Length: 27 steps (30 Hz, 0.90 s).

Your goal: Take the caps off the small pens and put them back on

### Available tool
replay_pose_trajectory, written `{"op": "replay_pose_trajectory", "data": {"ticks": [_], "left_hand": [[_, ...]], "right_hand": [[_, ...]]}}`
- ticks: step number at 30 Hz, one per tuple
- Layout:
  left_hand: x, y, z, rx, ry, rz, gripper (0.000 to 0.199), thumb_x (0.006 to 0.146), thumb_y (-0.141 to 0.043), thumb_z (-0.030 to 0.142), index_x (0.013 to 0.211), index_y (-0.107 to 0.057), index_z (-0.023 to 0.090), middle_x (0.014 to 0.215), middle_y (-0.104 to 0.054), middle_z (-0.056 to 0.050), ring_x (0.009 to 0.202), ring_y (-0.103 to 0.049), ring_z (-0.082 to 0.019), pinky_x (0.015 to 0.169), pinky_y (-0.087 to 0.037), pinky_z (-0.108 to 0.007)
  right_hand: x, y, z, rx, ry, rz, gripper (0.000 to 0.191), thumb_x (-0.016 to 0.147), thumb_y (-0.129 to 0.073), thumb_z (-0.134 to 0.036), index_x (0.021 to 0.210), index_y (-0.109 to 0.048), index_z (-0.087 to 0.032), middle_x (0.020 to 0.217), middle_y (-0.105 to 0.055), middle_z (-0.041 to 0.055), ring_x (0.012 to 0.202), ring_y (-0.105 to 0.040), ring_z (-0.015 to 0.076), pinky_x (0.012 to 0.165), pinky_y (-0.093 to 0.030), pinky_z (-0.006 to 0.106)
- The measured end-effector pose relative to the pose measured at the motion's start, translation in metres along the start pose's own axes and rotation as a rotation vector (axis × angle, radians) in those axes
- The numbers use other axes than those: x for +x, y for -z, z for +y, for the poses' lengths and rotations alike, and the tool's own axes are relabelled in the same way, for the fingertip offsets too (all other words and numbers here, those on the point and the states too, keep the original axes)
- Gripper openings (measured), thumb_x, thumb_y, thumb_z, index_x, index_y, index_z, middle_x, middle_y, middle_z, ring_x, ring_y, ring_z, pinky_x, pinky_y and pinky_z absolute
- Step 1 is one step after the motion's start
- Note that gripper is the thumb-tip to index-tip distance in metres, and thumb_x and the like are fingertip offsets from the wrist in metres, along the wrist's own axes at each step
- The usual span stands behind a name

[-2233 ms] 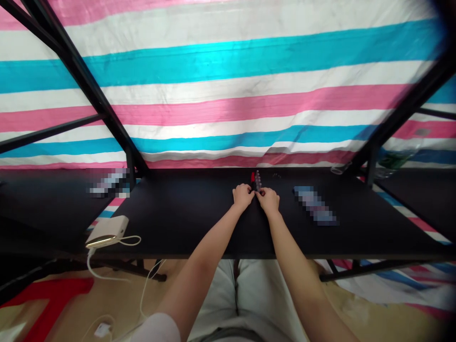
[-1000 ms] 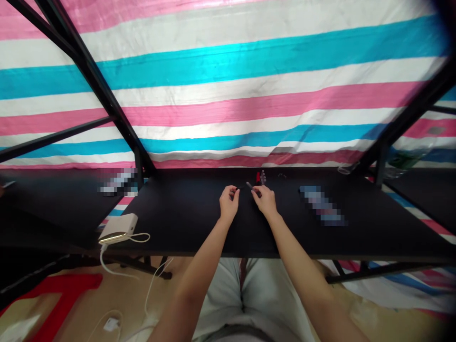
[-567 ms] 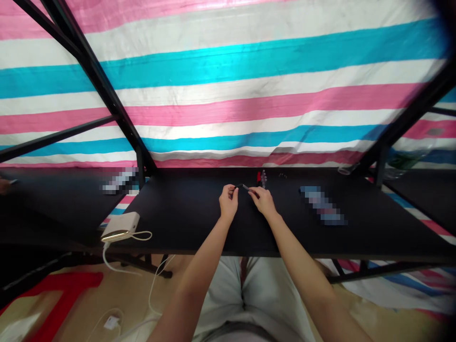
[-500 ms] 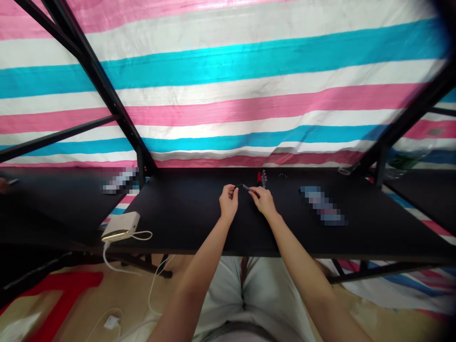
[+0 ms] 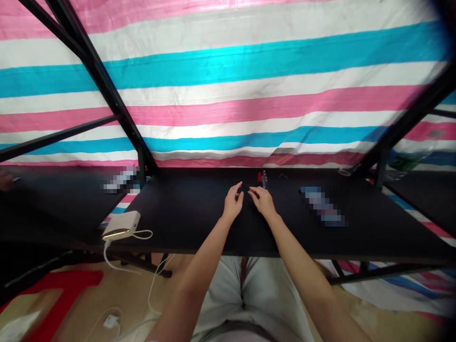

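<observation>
Both hands are close together over the black table. My right hand pinches a small, thin dark piece between thumb and fingers; it is too small to name its kind. My left hand is just left of it, thumb and forefinger apart, the forefinger tip at or near the piece's far end. Whether that fingertip touches it I cannot tell. Just beyond my right hand lie a red-and-black item, partly hidden, and a clump of clear beads.
The black table carries a white box-like device with cables at left and a blurred flat item at right. Several tiny clear bits lie at the back. Black frame posts flank a striped sheet. Another person's hand shows far left.
My left thumb and forefinger have parted from their pinch, and the left hand has shifted slightly right. My right hand keeps its pinch and is almost still.
</observation>
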State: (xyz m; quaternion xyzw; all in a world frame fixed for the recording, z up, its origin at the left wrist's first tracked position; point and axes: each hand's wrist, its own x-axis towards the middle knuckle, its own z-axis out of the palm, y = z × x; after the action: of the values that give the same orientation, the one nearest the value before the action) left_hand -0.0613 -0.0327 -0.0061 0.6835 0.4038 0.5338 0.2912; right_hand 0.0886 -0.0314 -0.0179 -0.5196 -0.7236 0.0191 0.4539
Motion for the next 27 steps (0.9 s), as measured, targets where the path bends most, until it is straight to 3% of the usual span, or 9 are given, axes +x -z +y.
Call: {"op": "replay_pose_trajectory", "data": {"ticks": [6, 17, 27], "left_hand": [[0.000, 0.000, -0.003, -0.043, -0.008, -0.078, 0.045, 0.080, -0.045, 0.021, 0.125, -0.042, 0.025, 0.119, -0.048, -0.009, 0.075, -0.054, -0.008, 0.064, -0.047, -0.022], [0.000, -0.002, -0.010, -0.076, 0.070, -0.189, 0.058, 0.077, -0.049, 0.019, 0.131, -0.032, 0.028, 0.131, -0.037, -0.009, 0.087, -0.056, -0.012, 0.060, -0.047, -0.020], [0.000, -0.002, -0.012, -0.122, 0.108, -0.184, 0.060, 0.073, -0.053, 0.016, 0.129, -0.035, 0.030, 0.134, -0.036, -0.008, 0.094, -0.056, -0.016, 0.059, -0.048, -0.021]], "right_hand": [[0.000, 0.002, -0.004, 0.017, -0.014, -0.010, 0.033, 0.084, -0.042, -0.033, 0.111, -0.056, -0.020, 0.085, -0.063, 0.0061, 0.076, -0.057, 0.0164, 0.075, -0.043, 0.033], [0.000, 0.002, -0.005, 0.050, -0.001, 0.015, 0.028, 0.083, -0.044, -0.032, 0.102, -0.060, -0.018, 0.085, -0.063, 0.0065, 0.077, -0.057, 0.0165, 0.075, -0.045, 0.032], [-0.002, -0.001, -0.002, 0.089, -0.024, 0.025, 0.026, 0.082, -0.046, -0.033, 0.096, -0.061, -0.018, 0.086, -0.064, 0.0070, 0.079, -0.058, 0.0176, 0.076, -0.046, 0.033]]}}
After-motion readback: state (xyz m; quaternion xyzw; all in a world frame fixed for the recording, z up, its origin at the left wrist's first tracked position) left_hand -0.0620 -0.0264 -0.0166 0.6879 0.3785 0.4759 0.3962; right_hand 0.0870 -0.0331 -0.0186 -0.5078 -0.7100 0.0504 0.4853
